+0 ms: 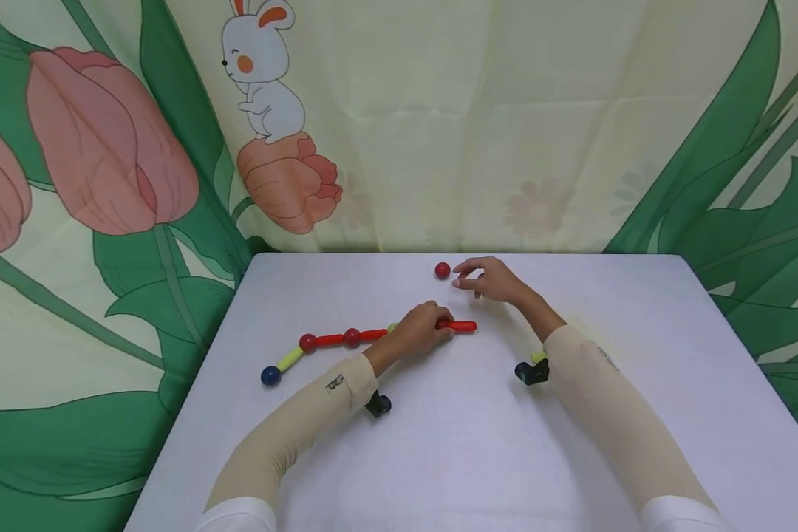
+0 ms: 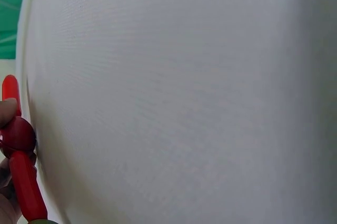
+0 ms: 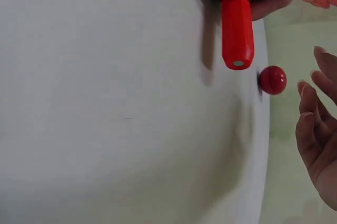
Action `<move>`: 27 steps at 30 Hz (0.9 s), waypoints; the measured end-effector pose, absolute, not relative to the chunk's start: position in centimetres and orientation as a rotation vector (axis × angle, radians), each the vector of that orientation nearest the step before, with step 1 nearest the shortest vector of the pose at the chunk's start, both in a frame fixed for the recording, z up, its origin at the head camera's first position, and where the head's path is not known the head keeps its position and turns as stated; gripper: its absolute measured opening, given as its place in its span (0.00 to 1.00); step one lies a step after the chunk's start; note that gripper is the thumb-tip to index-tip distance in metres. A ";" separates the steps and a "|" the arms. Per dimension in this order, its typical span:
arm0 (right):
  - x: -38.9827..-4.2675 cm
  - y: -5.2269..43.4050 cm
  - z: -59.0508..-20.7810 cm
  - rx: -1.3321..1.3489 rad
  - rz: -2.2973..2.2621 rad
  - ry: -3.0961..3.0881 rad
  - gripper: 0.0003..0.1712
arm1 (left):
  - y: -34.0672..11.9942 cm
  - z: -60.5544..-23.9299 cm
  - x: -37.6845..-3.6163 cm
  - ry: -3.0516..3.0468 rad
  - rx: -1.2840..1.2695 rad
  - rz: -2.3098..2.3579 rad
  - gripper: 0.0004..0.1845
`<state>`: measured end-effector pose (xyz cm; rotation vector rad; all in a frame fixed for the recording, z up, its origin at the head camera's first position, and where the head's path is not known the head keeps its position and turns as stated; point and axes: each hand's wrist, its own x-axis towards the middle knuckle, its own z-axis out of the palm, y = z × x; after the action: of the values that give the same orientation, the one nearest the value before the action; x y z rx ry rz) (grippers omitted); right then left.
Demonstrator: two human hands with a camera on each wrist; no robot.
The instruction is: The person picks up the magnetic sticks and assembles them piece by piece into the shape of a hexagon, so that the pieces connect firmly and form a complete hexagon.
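A chain of balls and rods runs across the table: a blue ball (image 1: 270,376), a yellow-green rod (image 1: 290,359), then red balls (image 1: 352,338) and red rods (image 1: 329,340). My left hand (image 1: 420,328) grips it near its right end, at a red ball (image 2: 17,135), with part of the chain hidden behind the fingers. Past these fingers sticks out a red end rod (image 3: 237,34), whose tip shows a small grey disc. Farther back lies a loose red ball (image 1: 442,270). Just right of it hovers my right hand (image 1: 495,279), fingers spread and holding nothing.
Black wrist devices sit at both sleeves, a left one (image 1: 377,404) and a right one (image 1: 532,372). A yellow-green piece (image 1: 539,357) shows beside the right one. Behind the white table (image 1: 479,443) hangs a printed curtain (image 1: 439,148).
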<state>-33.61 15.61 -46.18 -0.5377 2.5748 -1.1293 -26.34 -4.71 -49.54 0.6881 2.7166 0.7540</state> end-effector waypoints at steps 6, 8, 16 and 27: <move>-36.1 14.7 -45.4 -0.606 -0.977 2.595 0.25 | -4.4 -49.5 -26.4 2.701 0.695 0.741 0.14; -36.7 14.3 -45.6 -0.622 -0.924 2.587 0.27 | -4.2 -49.5 -26.4 2.702 0.689 0.731 0.14; -38.0 13.1 -47.3 -0.622 -0.893 2.572 0.26 | -4.1 -49.8 -26.3 2.701 0.691 0.721 0.14; -37.3 12.8 -47.0 -0.639 -0.835 2.620 0.22 | -4.6 -49.5 -26.4 2.709 0.678 0.687 0.15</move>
<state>-37.28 12.80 -47.02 -0.6389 2.6202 -0.8354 -26.36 -4.57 -49.49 0.6775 2.7093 0.6870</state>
